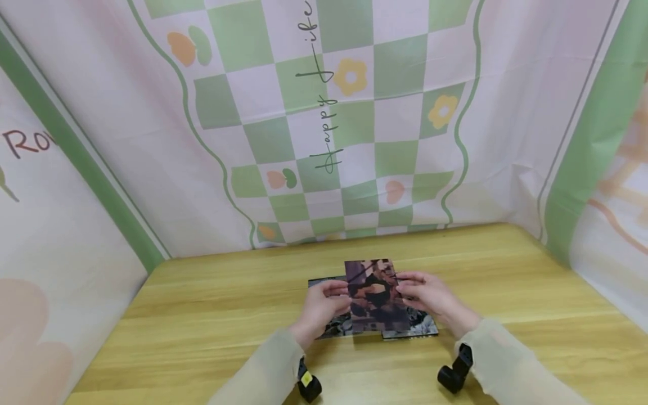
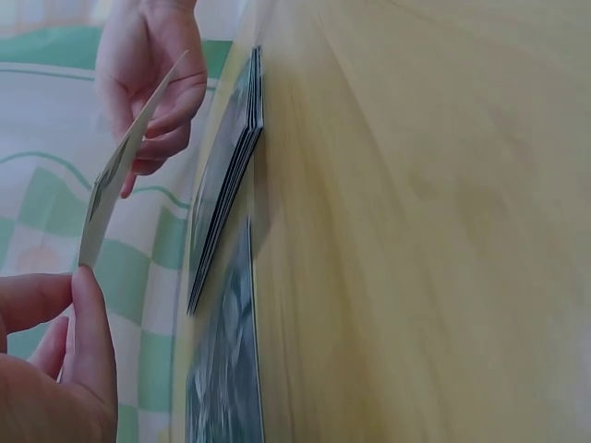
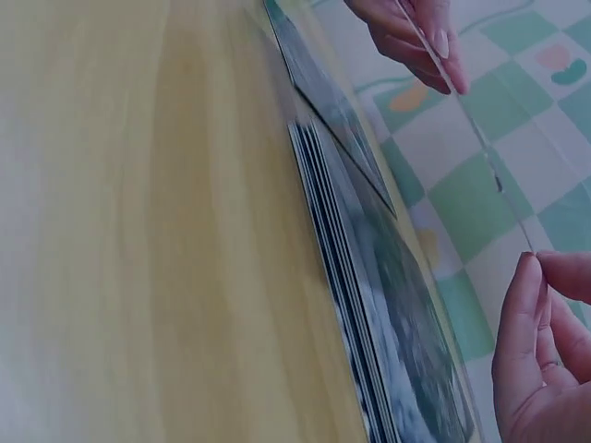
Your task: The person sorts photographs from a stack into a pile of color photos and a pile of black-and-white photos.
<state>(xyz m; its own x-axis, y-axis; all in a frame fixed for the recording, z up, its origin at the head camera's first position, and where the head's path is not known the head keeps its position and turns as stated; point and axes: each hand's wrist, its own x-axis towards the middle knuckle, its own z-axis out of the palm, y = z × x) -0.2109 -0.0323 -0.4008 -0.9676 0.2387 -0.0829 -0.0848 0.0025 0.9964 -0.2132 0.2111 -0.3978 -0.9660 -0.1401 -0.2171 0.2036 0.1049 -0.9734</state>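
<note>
A picture card [image 1: 377,320], printed in dark purple, brown and orange, is held up by its two side edges between both hands. My left hand [image 1: 323,309] pinches the left edge between thumb and fingers; my right hand [image 1: 430,293] pinches the right edge the same way. In the left wrist view the card [image 2: 118,180] appears nearly edge-on, raised above the table. Beneath it on the right lies a stack of several dark grey picture cards [image 3: 355,277]. To its left, a thin dark grey card [image 2: 226,369] lies flat. The raised card partly hides both in the head view.
The wooden table [image 1: 217,326] extends to both sides and toward me. Behind it hangs a white and green checked cloth [image 1: 349,124] with lettering and flowers, and more cloth closes in both sides. A small black camera [image 1: 455,371] is strapped at the right wrist, another [image 1: 309,385] at the left.
</note>
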